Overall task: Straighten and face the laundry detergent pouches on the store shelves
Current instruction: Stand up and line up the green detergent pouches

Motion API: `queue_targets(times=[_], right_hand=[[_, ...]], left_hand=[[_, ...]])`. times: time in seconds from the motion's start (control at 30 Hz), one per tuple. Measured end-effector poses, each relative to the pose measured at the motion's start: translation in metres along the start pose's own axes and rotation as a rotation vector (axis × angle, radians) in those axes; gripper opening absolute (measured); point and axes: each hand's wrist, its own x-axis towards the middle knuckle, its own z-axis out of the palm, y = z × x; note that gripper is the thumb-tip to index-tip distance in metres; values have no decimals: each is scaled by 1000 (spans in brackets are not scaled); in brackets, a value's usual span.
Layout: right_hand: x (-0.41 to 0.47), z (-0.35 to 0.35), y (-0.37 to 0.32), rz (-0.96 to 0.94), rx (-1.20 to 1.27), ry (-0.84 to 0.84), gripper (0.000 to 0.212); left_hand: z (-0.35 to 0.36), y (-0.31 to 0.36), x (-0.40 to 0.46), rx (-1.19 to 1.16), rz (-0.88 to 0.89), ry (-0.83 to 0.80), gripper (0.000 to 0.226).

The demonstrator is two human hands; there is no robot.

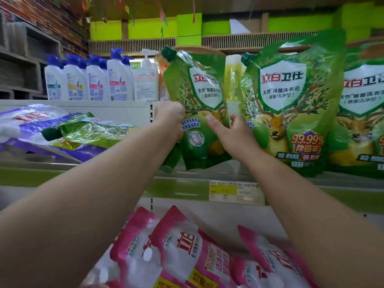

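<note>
While both hands, left hand (pixel 170 117) and right hand (pixel 232 129), grip an upright green pouch (pixel 199 104), grey shelf edge (pixel 187 175), brick wall (pixel 41 19) behind, pink pouches (pixel 187 250) lying below.

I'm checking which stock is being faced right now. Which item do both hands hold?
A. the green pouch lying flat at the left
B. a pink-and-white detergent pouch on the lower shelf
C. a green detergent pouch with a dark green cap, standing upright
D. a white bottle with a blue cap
C: the left hand grips the left edge and the right hand the right edge of the upright green detergent pouch with the dark green cap.
</note>
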Motion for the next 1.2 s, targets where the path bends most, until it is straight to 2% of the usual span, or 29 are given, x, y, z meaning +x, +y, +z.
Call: queue_targets(times=[0.1, 0.17, 0.27, 0.4, 0.53, 0.67, 0.77, 0.83, 1.0, 1.2], right_hand=[[4, 2, 0, -9, -23, 11, 91], [7, 3, 0, -5, -26, 21, 94], [10, 4, -1, 15, -10, 45, 95], [10, 1, -2, -14, -16, 110, 90], [6, -5, -6, -120, -122, 277, 77], [1, -10, -9, -196, -116, 369, 65], [-2, -15, -10, -157, 8, 317, 79], [-3, -16, -10, -113, 70, 280, 88], [-13, -16, 1, -107, 52, 426, 73], [-17, -13, -2, -101, -15, 480, 84]], left_hand=[[-5, 0, 8, 12, -104, -11, 15], [-5, 1, 11, 13, -105, -20, 9], [-3, -1, 16, 3, -80, -51, 20], [-1, -2, 21, -46, -30, -39, 18], [-2, -3, 31, -74, 13, -72, 25], [-1, -2, 28, -144, 2, -123, 10], [2, -1, 22, -175, -5, -186, 2], [4, -1, 20, -148, 10, -215, 8], [8, -6, 17, 0, -20, -315, 13], [14, -4, 22, 149, -28, -267, 22]])
